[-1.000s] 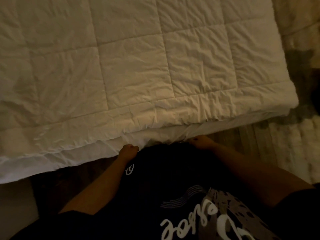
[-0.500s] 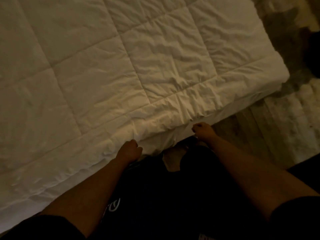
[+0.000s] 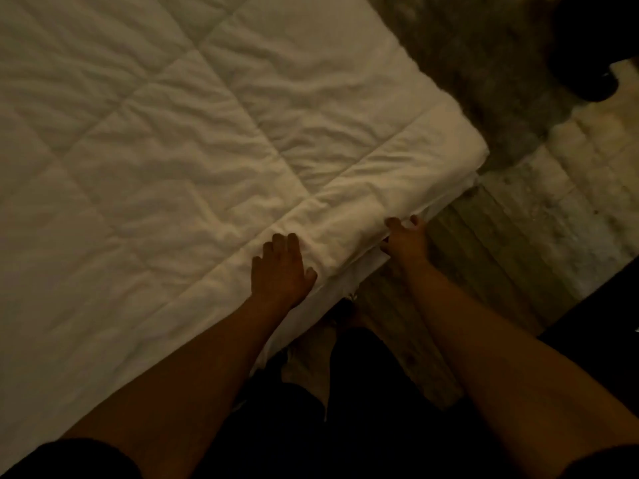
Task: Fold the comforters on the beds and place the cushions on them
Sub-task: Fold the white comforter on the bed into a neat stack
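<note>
A white quilted comforter point(image 3: 179, 160) fills the upper left and centre of the frame, spread flat over the bed, its stitched squares creased and its near edge running diagonally from the lower left up to a rounded corner at the right of centre. Below that edge a thinner white sheet point(image 3: 349, 281) shows along the side of the bed. The left hand point(image 3: 280, 271) lies palm down on the comforter's border just inside the edge, near the middle of the frame; its grip is wide, fingers straight and spread, pressing the fabric. Just to its right the right hand point(image 3: 405, 238) meets the edge from the side, fingers curled round the comforter's rim and the thumb under it, so its grip holds the comforter. Further right, wooden floor planks point(image 3: 484, 257) run toward a pale shaggy rug point(image 3: 584, 188) in the right of the frame, with a darker furry patch point(image 3: 484, 70) in the upper right
</note>
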